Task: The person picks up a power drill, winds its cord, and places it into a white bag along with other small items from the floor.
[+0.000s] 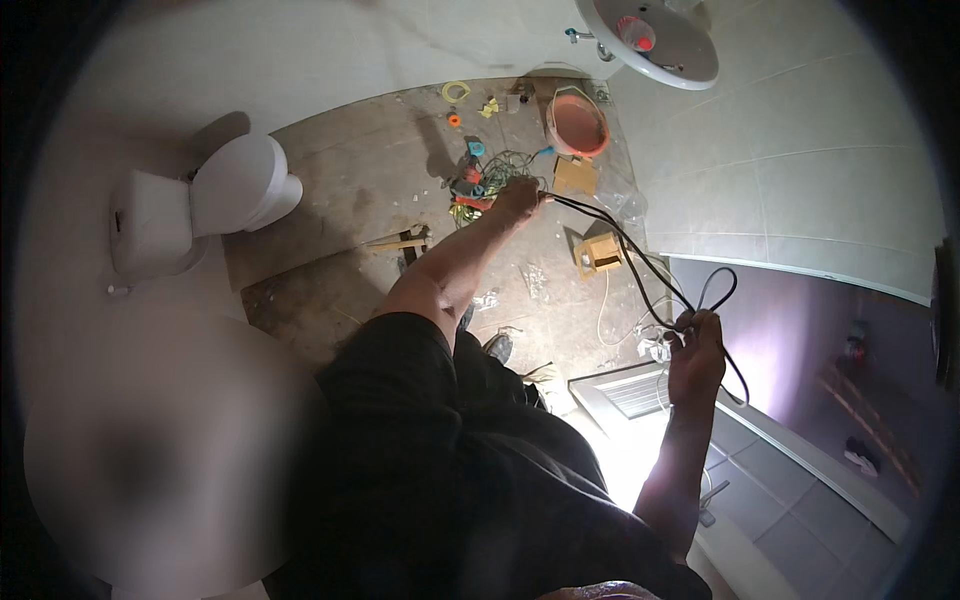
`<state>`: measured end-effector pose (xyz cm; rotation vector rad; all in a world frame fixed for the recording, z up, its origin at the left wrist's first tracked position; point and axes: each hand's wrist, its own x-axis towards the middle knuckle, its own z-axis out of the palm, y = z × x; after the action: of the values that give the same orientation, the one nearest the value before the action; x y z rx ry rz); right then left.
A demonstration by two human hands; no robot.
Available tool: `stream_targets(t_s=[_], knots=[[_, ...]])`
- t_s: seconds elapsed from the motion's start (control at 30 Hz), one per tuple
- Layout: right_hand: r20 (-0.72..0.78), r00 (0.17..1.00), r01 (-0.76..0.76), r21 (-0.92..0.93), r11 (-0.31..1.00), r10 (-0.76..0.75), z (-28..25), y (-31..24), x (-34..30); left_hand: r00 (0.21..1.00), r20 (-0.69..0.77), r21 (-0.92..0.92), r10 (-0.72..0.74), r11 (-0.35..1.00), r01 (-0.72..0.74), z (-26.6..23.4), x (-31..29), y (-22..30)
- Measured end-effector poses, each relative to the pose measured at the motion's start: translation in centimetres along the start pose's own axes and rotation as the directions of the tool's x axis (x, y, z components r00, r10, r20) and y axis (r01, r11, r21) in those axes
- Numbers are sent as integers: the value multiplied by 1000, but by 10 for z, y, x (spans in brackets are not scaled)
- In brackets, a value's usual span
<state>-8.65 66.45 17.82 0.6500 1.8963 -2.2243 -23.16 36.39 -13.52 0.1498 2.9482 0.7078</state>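
A doubled black cable (637, 262) stretches between my two hands over the floor. My left hand (517, 199), arm reaching forward, is closed around its far end. At the right, my raised right hand (697, 352) pinches the cable's other stretch between thumb and fingers. Beyond that grip a small loop of the cable stands up, and a loose length hangs down. Behind my left hand, a tangle of wires (509, 168) lies on the floor beside red and teal tools, partly hidden by the hand.
An orange bucket (578, 122) stands by the far wall near two cardboard boxes, one flat (575, 177), one open (600, 255). A hammer (396, 244) lies left of my forearm. There is a toilet (240, 185) at left, a washbasin (690, 52) at far right, and a louvred door (625, 392) nearby.
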Motion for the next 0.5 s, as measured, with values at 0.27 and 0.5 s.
stream_targets(t_s=[0.27, 0.5], knots=[[-27, 996, 85, -91, 992, -88, 34, 40, 43, 983, -144, -183, -110, 980, 83, 32, -34, 12], [111, 980, 182, -155, 971, -166, 114, 107, 127, 956, 220, -141, -196, 963, 230, 58, -244, -84]])
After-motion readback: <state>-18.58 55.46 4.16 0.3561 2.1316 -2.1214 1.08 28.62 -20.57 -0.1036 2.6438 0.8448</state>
